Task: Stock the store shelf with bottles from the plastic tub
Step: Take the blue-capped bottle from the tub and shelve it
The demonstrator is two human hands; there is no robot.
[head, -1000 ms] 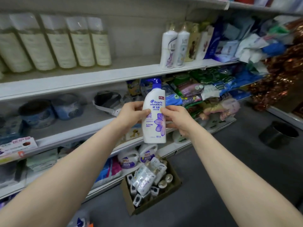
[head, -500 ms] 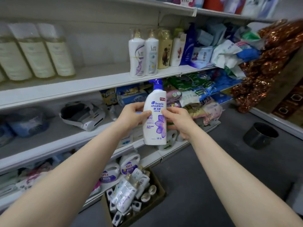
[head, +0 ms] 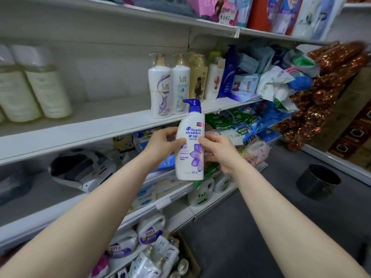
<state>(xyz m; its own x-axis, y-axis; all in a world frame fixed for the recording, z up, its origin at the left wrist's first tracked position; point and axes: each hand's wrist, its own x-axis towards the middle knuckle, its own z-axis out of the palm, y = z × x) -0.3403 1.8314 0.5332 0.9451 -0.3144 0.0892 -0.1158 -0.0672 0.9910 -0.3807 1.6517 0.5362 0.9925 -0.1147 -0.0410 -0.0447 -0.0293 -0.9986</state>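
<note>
I hold a white shampoo bottle (head: 189, 155) with a blue pump and a purple flower label upright in front of the shelves. My left hand (head: 160, 145) grips its left side and my right hand (head: 218, 151) grips its right side. Just above and behind it runs the white shelf (head: 96, 127), where a row of pump bottles (head: 180, 85) stands to the right of a bare stretch. The tub (head: 186, 255) with several more bottles sits on the floor at the bottom edge, partly cut off.
Pale bottles (head: 34, 91) stand at the shelf's far left. Bags and packets (head: 271, 81) crowd its right end. Detergent jugs (head: 148, 231) fill the lowest shelf. A black bucket (head: 317, 181) stands on the grey floor to the right.
The view has swung right and up, so the shelf's pump bottles now sit nearer the centre. The bottle stays upright in both hands, a little closer to the shelf edge.
</note>
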